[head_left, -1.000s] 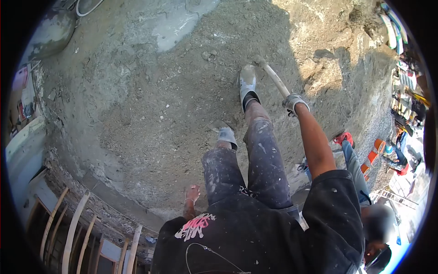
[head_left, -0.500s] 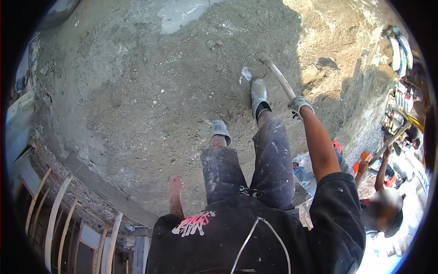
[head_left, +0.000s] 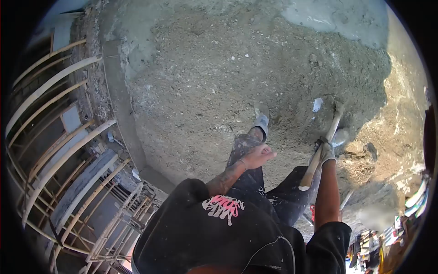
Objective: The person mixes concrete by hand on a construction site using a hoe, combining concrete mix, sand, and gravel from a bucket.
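Observation:
My right hand (head_left: 327, 153), in a grey glove, grips the wooden handle of a hoe (head_left: 315, 166). The handle slants up to a head at the ground, which is caked and hard to tell from the soil. My bare left hand (head_left: 258, 156) hangs over my left thigh with fingers loosely bent and apart from the tool, holding nothing. Beneath me lies rough, damp grey concrete or mortar (head_left: 205, 100) with small stones in it. My boots (head_left: 261, 122) stand on it, the right one partly behind the handle.
A low raised edge (head_left: 121, 86) borders the ground on the left. Beyond it, bamboo poles (head_left: 64, 86) form a framework over a drop. Smoother wet grey concrete (head_left: 337, 18) lies at the top, and sunlit ground (head_left: 401, 100) at the right. Stacked sacks (head_left: 417, 198) sit lower right.
My view has turned, so the scene shifts right and the bamboo frame shows more. My left hand has come in front of my thigh. The hoe handle now reaches back past my right hand.

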Demonstrator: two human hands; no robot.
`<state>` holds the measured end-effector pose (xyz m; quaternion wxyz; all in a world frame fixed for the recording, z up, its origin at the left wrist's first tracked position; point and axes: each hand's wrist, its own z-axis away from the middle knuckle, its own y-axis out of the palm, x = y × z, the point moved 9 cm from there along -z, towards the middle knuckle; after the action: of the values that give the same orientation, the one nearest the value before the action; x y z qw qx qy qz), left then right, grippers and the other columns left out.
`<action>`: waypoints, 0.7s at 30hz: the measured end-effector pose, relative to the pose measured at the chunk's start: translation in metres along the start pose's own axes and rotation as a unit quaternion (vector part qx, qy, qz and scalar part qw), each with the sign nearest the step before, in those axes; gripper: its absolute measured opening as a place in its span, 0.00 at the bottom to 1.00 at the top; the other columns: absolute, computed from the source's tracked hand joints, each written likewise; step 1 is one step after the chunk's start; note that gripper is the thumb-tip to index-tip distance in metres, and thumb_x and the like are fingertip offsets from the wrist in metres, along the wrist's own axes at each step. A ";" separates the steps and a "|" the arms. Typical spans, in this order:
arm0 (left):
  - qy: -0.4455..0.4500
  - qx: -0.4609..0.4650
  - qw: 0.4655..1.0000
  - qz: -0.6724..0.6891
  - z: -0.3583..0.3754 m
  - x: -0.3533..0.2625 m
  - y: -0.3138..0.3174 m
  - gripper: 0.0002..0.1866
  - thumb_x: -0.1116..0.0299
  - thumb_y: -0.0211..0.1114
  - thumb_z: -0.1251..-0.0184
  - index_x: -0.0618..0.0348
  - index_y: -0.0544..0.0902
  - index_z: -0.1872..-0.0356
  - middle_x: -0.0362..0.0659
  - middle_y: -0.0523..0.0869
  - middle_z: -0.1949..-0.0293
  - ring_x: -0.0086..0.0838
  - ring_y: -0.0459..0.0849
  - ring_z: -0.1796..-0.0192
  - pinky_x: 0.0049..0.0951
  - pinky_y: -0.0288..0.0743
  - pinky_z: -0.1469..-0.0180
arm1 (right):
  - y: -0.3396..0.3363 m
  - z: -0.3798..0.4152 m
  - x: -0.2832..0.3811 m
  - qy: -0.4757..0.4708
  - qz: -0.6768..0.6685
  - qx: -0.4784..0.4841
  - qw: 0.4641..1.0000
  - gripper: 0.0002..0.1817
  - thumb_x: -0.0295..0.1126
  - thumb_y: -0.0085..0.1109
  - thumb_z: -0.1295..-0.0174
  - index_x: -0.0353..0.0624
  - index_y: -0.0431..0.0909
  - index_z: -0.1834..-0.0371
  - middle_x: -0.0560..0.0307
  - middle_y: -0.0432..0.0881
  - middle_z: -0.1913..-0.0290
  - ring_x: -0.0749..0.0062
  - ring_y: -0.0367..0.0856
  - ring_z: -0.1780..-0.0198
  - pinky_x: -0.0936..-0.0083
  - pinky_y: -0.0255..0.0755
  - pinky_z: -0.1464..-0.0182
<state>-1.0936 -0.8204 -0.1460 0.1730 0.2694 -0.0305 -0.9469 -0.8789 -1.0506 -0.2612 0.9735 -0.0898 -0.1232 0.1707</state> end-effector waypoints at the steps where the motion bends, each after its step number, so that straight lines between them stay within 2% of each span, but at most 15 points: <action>1: -0.042 0.059 0.997 -0.024 0.005 -0.021 0.028 0.24 0.51 0.60 0.47 0.63 0.73 0.61 0.46 0.79 0.63 0.29 0.76 0.58 0.27 0.68 0.56 | 0.015 0.007 -0.008 -0.016 -0.040 -0.002 0.999 0.09 0.34 0.54 0.49 0.44 0.71 0.66 0.56 0.73 0.82 0.68 0.72 0.84 0.74 0.68 0.83; 3: -0.069 0.123 0.990 -0.012 0.018 -0.035 0.075 0.27 0.50 0.63 0.52 0.63 0.71 0.58 0.50 0.78 0.63 0.35 0.77 0.57 0.32 0.69 0.55 | 0.043 0.007 -0.014 -0.032 -0.137 -0.014 0.990 0.10 0.34 0.54 0.49 0.43 0.71 0.65 0.55 0.73 0.81 0.67 0.72 0.83 0.73 0.68 0.82; 5: -0.063 -0.040 0.946 -0.316 0.025 -0.012 0.063 0.19 0.56 0.60 0.51 0.61 0.72 0.66 0.53 0.79 0.67 0.41 0.79 0.61 0.35 0.72 0.59 | 0.063 -0.006 -0.035 -0.012 -0.194 -0.024 0.981 0.10 0.33 0.54 0.50 0.42 0.71 0.66 0.54 0.74 0.79 0.66 0.73 0.82 0.73 0.68 0.81; 7: -0.137 -0.105 0.910 -0.377 0.038 -0.003 0.027 0.15 0.64 0.60 0.54 0.59 0.72 0.65 0.55 0.79 0.69 0.46 0.78 0.60 0.40 0.71 0.59 | 0.075 -0.022 -0.049 -0.018 -0.249 -0.039 0.968 0.06 0.31 0.51 0.48 0.43 0.72 0.69 0.53 0.75 0.78 0.68 0.73 0.80 0.75 0.68 0.78; 8: -0.110 -0.135 0.898 -0.404 0.041 -0.005 0.011 0.15 0.65 0.59 0.54 0.58 0.72 0.64 0.53 0.80 0.70 0.45 0.79 0.63 0.42 0.71 0.60 | 0.088 -0.016 -0.048 -0.074 -0.181 -0.007 0.981 0.05 0.29 0.50 0.48 0.45 0.73 0.68 0.58 0.74 0.79 0.71 0.71 0.80 0.76 0.68 0.78; 9: -0.015 -0.187 0.890 -0.416 0.030 0.048 -0.007 0.15 0.65 0.60 0.55 0.57 0.73 0.64 0.50 0.80 0.70 0.45 0.79 0.66 0.42 0.72 0.64 | 0.092 -0.021 -0.057 -0.264 -0.049 -0.005 0.963 0.06 0.27 0.48 0.47 0.44 0.73 0.67 0.57 0.73 0.76 0.70 0.71 0.77 0.76 0.69 0.74; 10: -0.055 -0.180 0.875 -0.446 0.048 0.026 -0.026 0.16 0.64 0.61 0.57 0.56 0.74 0.63 0.50 0.80 0.70 0.45 0.79 0.68 0.43 0.71 0.66 | 0.106 0.001 -0.070 -0.226 -0.109 -0.023 0.968 0.06 0.26 0.48 0.47 0.42 0.73 0.66 0.58 0.73 0.74 0.70 0.71 0.74 0.76 0.69 0.71; 11: -0.056 -0.224 0.844 -0.484 0.059 0.044 -0.056 0.16 0.66 0.63 0.57 0.54 0.74 0.63 0.51 0.80 0.69 0.45 0.79 0.67 0.43 0.71 0.66 | 0.139 0.027 -0.085 -0.070 -0.395 0.065 0.914 0.06 0.26 0.50 0.48 0.42 0.73 0.67 0.59 0.72 0.73 0.70 0.71 0.73 0.76 0.69 0.70; 12: -0.094 -0.226 0.844 -0.478 0.072 0.053 -0.087 0.16 0.67 0.64 0.59 0.53 0.74 0.65 0.50 0.79 0.71 0.45 0.79 0.67 0.43 0.72 0.66 | 0.167 0.054 -0.105 0.038 -0.432 0.069 0.898 0.06 0.27 0.52 0.48 0.42 0.73 0.66 0.59 0.73 0.73 0.68 0.72 0.72 0.73 0.70 0.69; 13: -0.138 -0.266 0.795 -0.528 0.090 0.068 -0.118 0.15 0.68 0.65 0.59 0.52 0.74 0.66 0.50 0.79 0.72 0.44 0.79 0.68 0.42 0.72 0.66 | 0.186 0.065 -0.128 0.013 -0.450 0.067 0.890 0.08 0.27 0.59 0.54 0.41 0.72 0.70 0.59 0.72 0.77 0.70 0.72 0.76 0.74 0.70 0.72; 15: -0.173 -0.276 0.764 -0.557 0.103 0.092 -0.168 0.14 0.65 0.65 0.59 0.53 0.74 0.68 0.49 0.79 0.72 0.44 0.80 0.67 0.41 0.73 0.66 | 0.210 0.125 -0.117 0.015 -0.430 0.166 0.887 0.06 0.27 0.58 0.52 0.41 0.74 0.70 0.59 0.74 0.74 0.72 0.74 0.74 0.76 0.70 0.71; 18: -0.073 -0.232 0.806 -0.540 0.072 0.028 -0.127 0.13 0.64 0.63 0.58 0.52 0.75 0.68 0.49 0.80 0.72 0.46 0.79 0.66 0.41 0.72 0.65 | 0.222 0.138 -0.133 -0.004 -0.386 0.200 0.901 0.06 0.27 0.58 0.51 0.42 0.75 0.70 0.60 0.75 0.72 0.74 0.74 0.72 0.77 0.70 0.70; 19: -0.115 -0.189 0.811 -0.542 0.062 0.029 -0.114 0.17 0.60 0.63 0.59 0.53 0.76 0.65 0.50 0.81 0.71 0.46 0.79 0.65 0.40 0.72 0.63 | 0.227 0.141 -0.132 -0.015 -0.388 0.212 0.897 0.06 0.27 0.58 0.51 0.42 0.75 0.69 0.60 0.75 0.72 0.74 0.74 0.71 0.78 0.70 0.69; 20: -0.116 -0.188 0.809 -0.544 0.064 0.027 -0.103 0.18 0.60 0.63 0.59 0.53 0.76 0.64 0.50 0.81 0.71 0.46 0.79 0.65 0.40 0.72 0.63 | 0.203 0.149 -0.106 -0.103 -0.342 0.179 0.917 0.06 0.28 0.58 0.50 0.43 0.75 0.69 0.60 0.74 0.74 0.74 0.73 0.72 0.78 0.70 0.70; 21: -0.103 -0.194 0.809 -0.546 0.052 0.019 -0.090 0.19 0.59 0.63 0.59 0.54 0.76 0.63 0.50 0.81 0.71 0.46 0.79 0.65 0.40 0.72 0.63 | 0.194 0.140 -0.084 -0.081 -0.375 0.168 0.908 0.06 0.29 0.57 0.49 0.43 0.75 0.68 0.60 0.74 0.74 0.73 0.73 0.73 0.77 0.69 0.70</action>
<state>-1.1639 -0.7442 -0.1243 -0.3277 0.1035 0.2882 -0.8938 -1.0531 -0.8821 -0.1872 0.9531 0.1420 -0.1959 -0.1816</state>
